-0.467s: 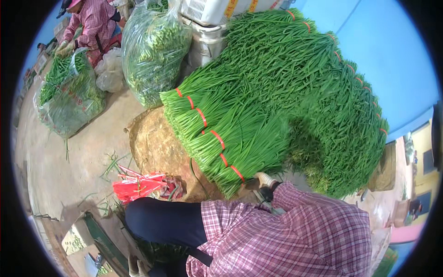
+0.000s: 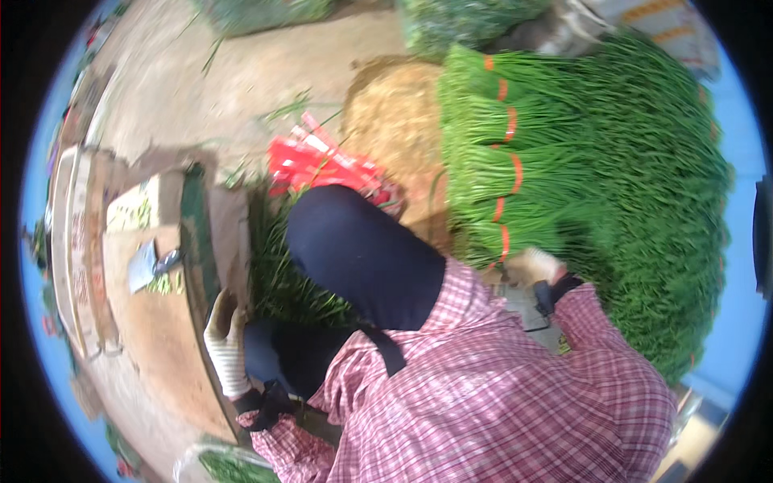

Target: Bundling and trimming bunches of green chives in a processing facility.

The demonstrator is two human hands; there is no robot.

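My left hand (image 2: 226,342), in a white glove with browned fingertips, is raised beside the wooden board (image 2: 149,314); its fingers are apart and hold nothing. My right hand (image 2: 535,267), gloved too, is by the nearest bundle of long green chive-like stalks (image 2: 486,241), tied with an orange-red band. Its fingers are blurred, and I cannot tell whether they grip the bundle. Several such banded bundles (image 2: 515,121) lie in a row, cut ends to the left. Loose green stalks (image 2: 274,266) lie beside my legs. A bunch of red strips (image 2: 310,165) rests past my knee.
On the board lies a wide-bladed knife (image 2: 143,266) with trimmings. A tan sack (image 2: 394,105) is spread under the bundles. A large leafy pile (image 2: 660,185) extends right to the blue wall (image 2: 745,121). Filled plastic bags (image 2: 266,12) and a metal pot (image 2: 573,28) stand at the back.
The view has swung left and down, so the bundles appear farther right and the board shows more fully. My left hand has come up into view. My right hand stays by the nearest bundle.
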